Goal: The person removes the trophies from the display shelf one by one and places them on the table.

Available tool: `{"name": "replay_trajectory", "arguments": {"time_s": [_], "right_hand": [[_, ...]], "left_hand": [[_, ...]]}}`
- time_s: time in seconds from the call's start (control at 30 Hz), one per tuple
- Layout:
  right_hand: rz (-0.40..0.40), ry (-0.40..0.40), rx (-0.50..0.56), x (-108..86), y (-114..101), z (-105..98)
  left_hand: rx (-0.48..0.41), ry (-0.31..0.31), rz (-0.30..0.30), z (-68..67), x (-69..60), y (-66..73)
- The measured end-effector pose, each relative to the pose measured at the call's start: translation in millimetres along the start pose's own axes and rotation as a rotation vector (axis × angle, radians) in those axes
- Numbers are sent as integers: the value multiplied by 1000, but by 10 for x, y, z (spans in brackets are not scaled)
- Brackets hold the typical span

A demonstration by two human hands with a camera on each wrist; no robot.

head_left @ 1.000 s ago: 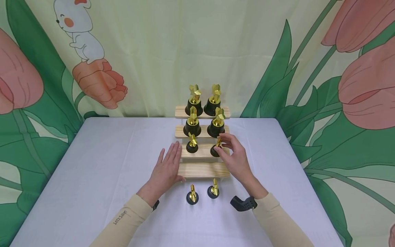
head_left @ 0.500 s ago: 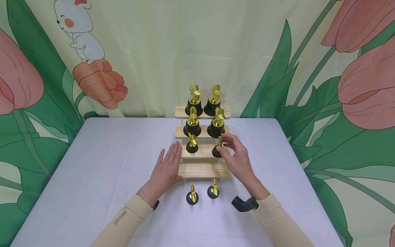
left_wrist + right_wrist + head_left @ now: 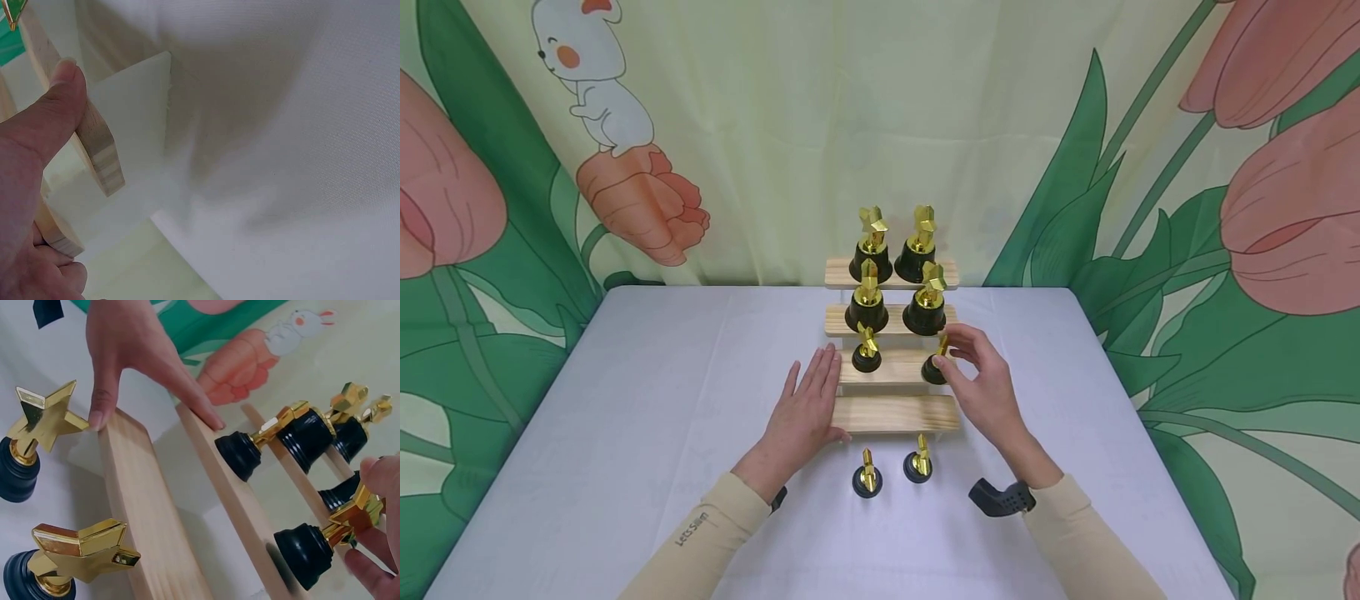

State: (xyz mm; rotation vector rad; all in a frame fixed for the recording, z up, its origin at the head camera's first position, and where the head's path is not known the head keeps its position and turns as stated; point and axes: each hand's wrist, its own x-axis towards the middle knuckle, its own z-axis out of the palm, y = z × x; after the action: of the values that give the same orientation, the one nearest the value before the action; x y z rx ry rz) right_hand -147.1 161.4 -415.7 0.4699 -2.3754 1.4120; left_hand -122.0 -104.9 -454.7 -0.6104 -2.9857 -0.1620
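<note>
My right hand (image 3: 987,385) pinches the gold star top of a small trophy (image 3: 933,370) with a round black base. That trophy stands upright at the right end of the second-lowest shelf (image 3: 895,367) of a wooden stepped rack. My left hand (image 3: 802,414) rests along the rack's left side with its fingers straight. In the left wrist view its thumb (image 3: 62,94) presses the front of the lowest plank (image 3: 103,153). Another small trophy (image 3: 867,357) stands at the left of the shelf where my right hand is.
Larger star trophies stand in pairs on the upper shelves, one of them a tall trophy (image 3: 925,308) just behind my right hand. Two small trophies, the left trophy (image 3: 867,479) and right trophy (image 3: 918,464), stand on the white tablecloth (image 3: 647,417) before the lowest shelf (image 3: 895,414).
My right hand has shifted the small trophy a little to the right along its shelf. The left hand has kept its place against the rack.
</note>
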Motion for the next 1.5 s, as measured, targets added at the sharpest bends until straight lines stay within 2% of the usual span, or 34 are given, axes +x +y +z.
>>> {"name": "replay_trajectory", "arguments": {"time_s": [1.0,1.5], "right_hand": [[-40,48,-35,-121,16,-239],[52,99,-78,-227,88,-365]], "left_hand": [[-16,1,-10,14,-15,3],[-13,25,11,3,-7,-1]]}}
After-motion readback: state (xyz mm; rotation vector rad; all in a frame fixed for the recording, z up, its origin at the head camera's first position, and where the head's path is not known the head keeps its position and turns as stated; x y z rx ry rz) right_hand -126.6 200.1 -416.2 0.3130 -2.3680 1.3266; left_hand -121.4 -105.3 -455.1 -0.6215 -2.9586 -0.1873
